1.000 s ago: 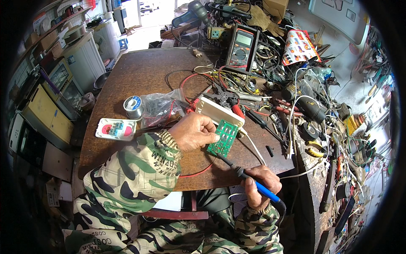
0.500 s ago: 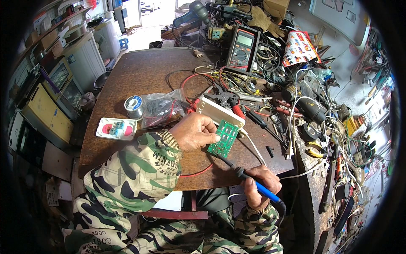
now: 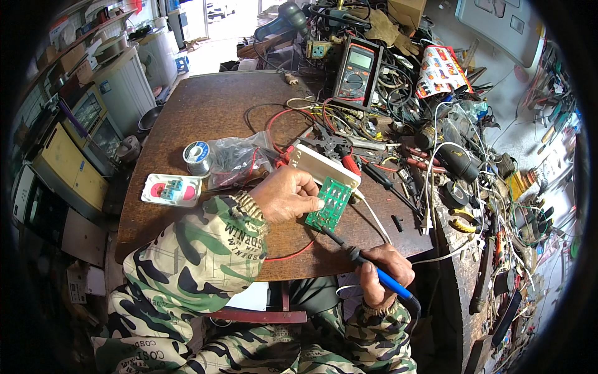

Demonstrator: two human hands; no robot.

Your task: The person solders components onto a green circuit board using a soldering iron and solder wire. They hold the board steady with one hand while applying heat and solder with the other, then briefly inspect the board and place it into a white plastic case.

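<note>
My left hand (image 3: 288, 194) pinches a green circuit board (image 3: 330, 202) by its left edge, solder side facing up. The board is tilted over the brown table, close to a white power strip (image 3: 324, 167). In my right hand (image 3: 381, 274) is a blue-handled soldering iron (image 3: 393, 282), gripped like a pen. Its tip meets or nearly meets the lower edge of the board; contact is too small to tell. A red wire (image 3: 293, 254) runs from near the board toward my left sleeve.
On the table (image 3: 205, 100) are a solder spool (image 3: 198, 157), a clear plastic bag (image 3: 240, 159) and a small white case (image 3: 172, 189) with pink and blue parts. A multimeter (image 3: 357, 68) stands at the back. Tangled cables and tools, with pliers (image 3: 466, 221), crowd the right side.
Hardly anything differs. The soldering iron's tip has shifted very slightly at the board's lower edge; both hands keep their grip and place.
</note>
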